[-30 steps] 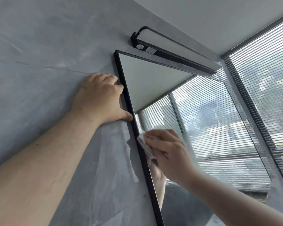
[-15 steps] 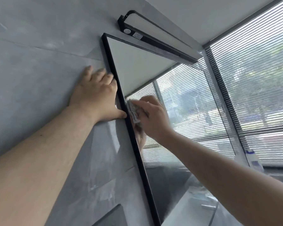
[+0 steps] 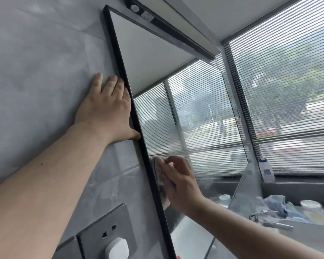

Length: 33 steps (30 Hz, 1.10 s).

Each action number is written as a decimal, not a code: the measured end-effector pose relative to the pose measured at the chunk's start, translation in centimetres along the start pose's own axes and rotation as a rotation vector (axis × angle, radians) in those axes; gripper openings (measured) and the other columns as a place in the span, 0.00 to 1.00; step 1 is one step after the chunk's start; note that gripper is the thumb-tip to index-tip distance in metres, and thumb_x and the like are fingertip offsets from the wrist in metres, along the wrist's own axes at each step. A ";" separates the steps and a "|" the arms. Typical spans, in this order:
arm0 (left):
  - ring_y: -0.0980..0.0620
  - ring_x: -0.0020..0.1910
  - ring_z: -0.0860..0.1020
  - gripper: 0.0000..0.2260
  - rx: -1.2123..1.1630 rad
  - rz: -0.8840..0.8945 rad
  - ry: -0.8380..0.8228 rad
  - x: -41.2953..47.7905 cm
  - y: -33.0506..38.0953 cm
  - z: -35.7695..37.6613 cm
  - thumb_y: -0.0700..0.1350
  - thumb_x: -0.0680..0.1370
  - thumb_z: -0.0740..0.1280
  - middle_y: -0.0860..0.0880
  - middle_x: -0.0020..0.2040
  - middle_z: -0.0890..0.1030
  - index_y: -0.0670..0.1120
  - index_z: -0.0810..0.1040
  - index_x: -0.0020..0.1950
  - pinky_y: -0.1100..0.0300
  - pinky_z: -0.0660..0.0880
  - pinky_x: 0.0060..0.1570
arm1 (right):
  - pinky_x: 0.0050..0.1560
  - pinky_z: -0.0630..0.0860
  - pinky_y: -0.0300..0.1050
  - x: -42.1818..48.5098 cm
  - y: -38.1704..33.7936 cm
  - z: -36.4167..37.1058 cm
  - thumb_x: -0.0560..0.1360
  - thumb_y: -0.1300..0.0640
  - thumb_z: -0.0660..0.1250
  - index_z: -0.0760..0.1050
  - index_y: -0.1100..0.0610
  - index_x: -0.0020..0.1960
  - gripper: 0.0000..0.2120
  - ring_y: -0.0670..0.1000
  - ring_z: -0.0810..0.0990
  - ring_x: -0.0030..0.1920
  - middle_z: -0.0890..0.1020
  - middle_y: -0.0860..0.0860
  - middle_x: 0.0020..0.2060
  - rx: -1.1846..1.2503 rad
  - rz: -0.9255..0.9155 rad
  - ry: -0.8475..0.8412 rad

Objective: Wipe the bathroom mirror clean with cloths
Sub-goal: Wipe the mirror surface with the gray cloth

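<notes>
A black-framed mirror (image 3: 120,58) hangs on a grey tiled wall and reflects the ceiling and window blinds. My left hand (image 3: 107,107) lies flat on the wall beside the mirror's left edge, fingers straight, thumb touching the frame. My right hand (image 3: 178,180) grips a small pale cloth (image 3: 158,171) and presses it against the glass close to the left frame, below the left hand. Most of the cloth is hidden under my fingers.
A black light bar (image 3: 176,32) sits above the mirror. A grey socket plate with a white plug (image 3: 116,247) is low on the wall. At lower right are a tap (image 3: 266,217), a blue cloth (image 3: 281,204), jars (image 3: 310,204) and a white bottle (image 3: 266,169) by the blinds.
My right hand slid the cloth up the mirror's left edge, then down well below my left hand. The view tilted downward, bringing the socket and counter into sight. The left hand stayed put.
</notes>
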<state>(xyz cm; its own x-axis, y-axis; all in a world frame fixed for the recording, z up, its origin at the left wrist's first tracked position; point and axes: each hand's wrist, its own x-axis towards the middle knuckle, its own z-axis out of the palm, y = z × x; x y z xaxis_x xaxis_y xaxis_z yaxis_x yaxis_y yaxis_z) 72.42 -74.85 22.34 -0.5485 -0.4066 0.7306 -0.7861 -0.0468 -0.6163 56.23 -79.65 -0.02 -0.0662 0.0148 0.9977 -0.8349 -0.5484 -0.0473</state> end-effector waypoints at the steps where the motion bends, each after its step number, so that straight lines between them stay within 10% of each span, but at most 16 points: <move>1: 0.44 0.81 0.47 0.58 -0.002 -0.003 0.003 0.0 0.0 0.0 0.80 0.65 0.58 0.41 0.81 0.51 0.40 0.50 0.80 0.41 0.41 0.77 | 0.55 0.73 0.42 1.3 -0.1 0.3 0.79 0.58 0.63 0.77 0.52 0.68 0.18 0.54 0.75 0.55 0.75 0.50 0.59 -0.015 0.025 0.014; 17: 0.48 0.80 0.51 0.60 -0.058 -0.027 0.062 0.0 0.2 -0.2 0.82 0.59 0.57 0.45 0.81 0.56 0.42 0.57 0.79 0.45 0.44 0.78 | 0.59 0.74 0.55 5.7 16.4 -0.1 0.77 0.59 0.63 0.84 0.58 0.53 0.12 0.59 0.79 0.51 0.72 0.49 0.42 0.043 1.049 0.283; 21: 0.48 0.80 0.53 0.61 -0.066 -0.027 0.069 0.1 0.3 -0.2 0.82 0.57 0.58 0.45 0.80 0.58 0.42 0.59 0.78 0.45 0.46 0.78 | 0.61 0.73 0.49 8.1 12.4 0.5 0.79 0.59 0.64 0.84 0.60 0.54 0.11 0.56 0.77 0.54 0.73 0.49 0.46 0.118 0.884 0.340; 29: 0.47 0.79 0.57 0.62 -0.060 -0.044 0.114 0.2 0.1 0.4 0.82 0.55 0.61 0.44 0.79 0.63 0.40 0.64 0.77 0.46 0.47 0.77 | 0.58 0.69 0.44 13.3 0.5 1.7 0.77 0.57 0.62 0.81 0.59 0.62 0.17 0.54 0.73 0.55 0.78 0.56 0.54 0.128 -0.065 0.162; 33: 0.46 0.77 0.62 0.61 -0.032 -0.041 0.104 0.4 0.0 0.8 0.82 0.55 0.61 0.43 0.76 0.67 0.39 0.69 0.74 0.45 0.50 0.76 | 0.60 0.71 0.43 15.1 4.0 1.5 0.76 0.62 0.63 0.80 0.55 0.64 0.18 0.52 0.73 0.57 0.77 0.53 0.56 0.062 0.078 0.131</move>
<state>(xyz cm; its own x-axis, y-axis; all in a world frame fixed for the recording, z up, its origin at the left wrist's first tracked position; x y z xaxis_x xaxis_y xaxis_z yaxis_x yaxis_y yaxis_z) 72.40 -75.78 22.36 -0.5410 -0.3082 0.7825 -0.8163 -0.0314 -0.5767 52.67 -82.88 14.90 -0.2037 0.0766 0.9760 -0.7894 -0.6026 -0.1175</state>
